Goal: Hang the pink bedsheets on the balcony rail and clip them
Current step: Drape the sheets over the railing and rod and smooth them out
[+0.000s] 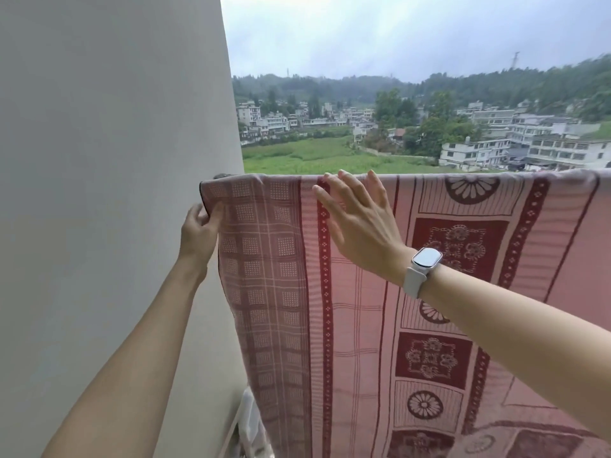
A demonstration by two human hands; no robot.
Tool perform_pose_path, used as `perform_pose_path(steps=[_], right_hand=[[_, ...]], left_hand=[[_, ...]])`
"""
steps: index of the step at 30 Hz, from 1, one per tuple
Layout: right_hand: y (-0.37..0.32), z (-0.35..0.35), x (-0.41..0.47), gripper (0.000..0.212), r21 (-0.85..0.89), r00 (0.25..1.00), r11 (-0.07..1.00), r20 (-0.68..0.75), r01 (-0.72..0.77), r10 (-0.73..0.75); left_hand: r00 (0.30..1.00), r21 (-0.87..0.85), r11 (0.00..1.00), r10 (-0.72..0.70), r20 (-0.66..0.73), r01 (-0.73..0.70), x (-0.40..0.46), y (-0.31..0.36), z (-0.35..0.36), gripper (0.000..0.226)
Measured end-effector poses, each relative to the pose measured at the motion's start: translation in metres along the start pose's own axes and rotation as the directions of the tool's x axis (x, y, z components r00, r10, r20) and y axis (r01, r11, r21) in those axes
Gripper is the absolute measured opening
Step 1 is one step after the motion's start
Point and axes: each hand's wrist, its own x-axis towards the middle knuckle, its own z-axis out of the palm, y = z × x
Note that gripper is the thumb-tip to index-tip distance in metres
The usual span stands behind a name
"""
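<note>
Left hand (197, 230) pinches bedsheet (363, 325) edge; right hand (358, 214) flat, fingers spread.

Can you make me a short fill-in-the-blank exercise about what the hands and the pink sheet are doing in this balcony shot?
1. The left hand pinches the pink bedsheet at its ____ edge.
2. The right hand lies ____ and open against the cloth.
3. The watch sits on the ____ wrist.
4. The wall stands to the sheet's ____.

Missing words: left; flat; right; left
</note>
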Motion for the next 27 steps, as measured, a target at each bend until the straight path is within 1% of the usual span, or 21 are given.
perform_pose_path(steps=[1, 2, 4, 5, 7, 9, 10, 11, 12, 13, 14, 15, 16, 17, 18, 20, 22, 24, 25, 26, 27], right_hand=[[-0.001, 0.001, 0.001, 0.057, -0.015, 1.0, 1.0, 0.002, -0.001, 0.001], [-0.002, 0.003, 0.001, 0.056, -0.029, 1.0, 1.0, 0.006, -0.002, 0.002], [-0.005, 0.006, -0.003, 0.053, -0.037, 1.0, 0.999, 0.019, -0.01, 0.011], [-0.007, 0.008, -0.005, 0.053, -0.03, 1.0, 0.999, 0.02, -0.02, 0.02], [-0.011, 0.011, -0.008, 0.052, -0.016, 1.0, 0.999, 0.008, -0.028, 0.028], [-0.015, 0.014, -0.01, 0.051, 0.005, 0.999, 0.999, -0.015, -0.032, 0.032], [-0.016, 0.015, -0.011, 0.051, 0.015, 0.999, 0.999, -0.019, -0.035, 0.035], [-0.019, 0.016, -0.013, 0.051, 0.024, 0.999, 0.999, -0.014, -0.035, 0.035], [-0.022, 0.017, -0.016, 0.051, 0.037, 0.999, 0.999, 0.002, -0.033, 0.033], [-0.025, 0.019, -0.02, 0.051, 0.05, 0.999, 0.998, 0.023, -0.03, 0.029], [-0.029, 0.021, -0.025, 0.051, 0.06, 0.999, 0.998, 0.049, -0.026, 0.023], [-0.032, 0.024, -0.031, 0.05, 0.064, 0.997, 0.998, 0.079, -0.022, 0.017], [-0.036, 0.027, -0.037, 0.049, 0.057, 0.994, 0.998, 0.11, -0.016, 0.01], [-0.041, 0.03, -0.044, 0.048, 0.041, 0.989, 0.999, 0.145, -0.005, -0.001], [-0.047, 0.035, -0.051, 0.048, 0.03, 0.983, 0.999, 0.183, 0.011, -0.017], [-0.061, 0.044, -0.067, 0.049, 0.045, 0.962, 0.998, 0.268, 0.041, -0.052], [-0.075, 0.054, -0.079, 0.049, 0.098, 0.934, 0.993, 0.345, 0.06, -0.09], [-0.088, 0.06, -0.082, 0.045, 0.156, 0.924, 0.985, 0.361, 0.07, -0.123], [-0.094, 0.062, -0.081, 0.042, 0.194, 0.931, 0.979, 0.339, 0.069, -0.133], [-0.099, 0.063, -0.079, 0.039, 0.238, 0.943, 0.969, 0.304, 0.065, -0.137], [-0.105, 0.062, -0.075, 0.038, 0.278, 0.952, 0.959, 0.276, 0.051, -0.13]], left_hand=[[0.999, -0.016, 1.0, 0.016, -0.037, -0.017, 0.001, 0.001, 0.002, 0.02], [0.995, -0.021, 0.999, 0.039, -0.095, -0.041, 0.002, 0.001, 0.003, 0.022], [0.977, -0.003, 0.998, 0.056, -0.207, -0.058, -0.001, -0.004, 0.003, 0.037], [0.96, 0.04, 0.995, 0.094, -0.265, -0.086, -0.002, -0.006, 0.002, 0.038], [0.91, 0.148, 0.975, 0.211, -0.355, -0.169, -0.005, -0.004, -0.005, 0.03], [0.875, 0.199, 0.948, 0.309, -0.374, -0.249, -0.007, 0.005, -0.015, 0.027], [0.88, 0.158, 0.945, 0.324, -0.347, -0.285, -0.011, 0.007, -0.017, 0.028], [0.915, 0.06, 0.959, 0.283, -0.289, -0.278, -0.015, 0.003, -0.02, 0.026], [0.966, -0.06, 0.978, 0.188, -0.178, -0.201, -0.024, -0.004, -0.021, 0.021], [0.997, -0.121, 0.99, 0.074, -0.037, -0.078, -0.034, -0.02, -0.021, 0.017], [0.993, -0.107, 0.993, -0.028, 0.115, 0.041, -0.048, -0.037, -0.02, 0.016], [0.967, -0.006, 0.995, -0.099, 0.235, 0.103, -0.063, -0.06, -0.02, 0.018], [0.93, 0.099, 0.986, -0.156, 0.331, 0.131, -0.078, -0.081, -0.02, 0.02], [0.905, 0.178, 0.975, -0.195, 0.379, 0.135, -0.094, -0.101, -0.02, 0.019], [0.895, 0.21, 0.969, -0.207, 0.395, 0.131, -0.109, -0.119, -0.02, 0.017], [0.927, 0.226, 0.968, -0.182, 0.328, 0.11, -0.131, -0.146, -0.022, 0.017], [0.955, 0.137, 0.98, -0.172, 0.244, 0.142, -0.139, -0.152, -0.022, 0.007], [0.949, 0.051, 0.98, -0.198, 0.244, 0.192, -0.134, -0.149, -0.02, 0.026], [0.939, 0.091, 0.975, -0.218, 0.265, 0.201, -0.13, -0.148, -0.018, 0.034], [0.929, 0.173, 0.968, -0.224, 0.295, 0.179, -0.128, -0.15, -0.015, 0.034], [0.923, 0.287, 0.949, -0.223, 0.314, 0.132, -0.13, -0.152, -0.011, 0.025]])
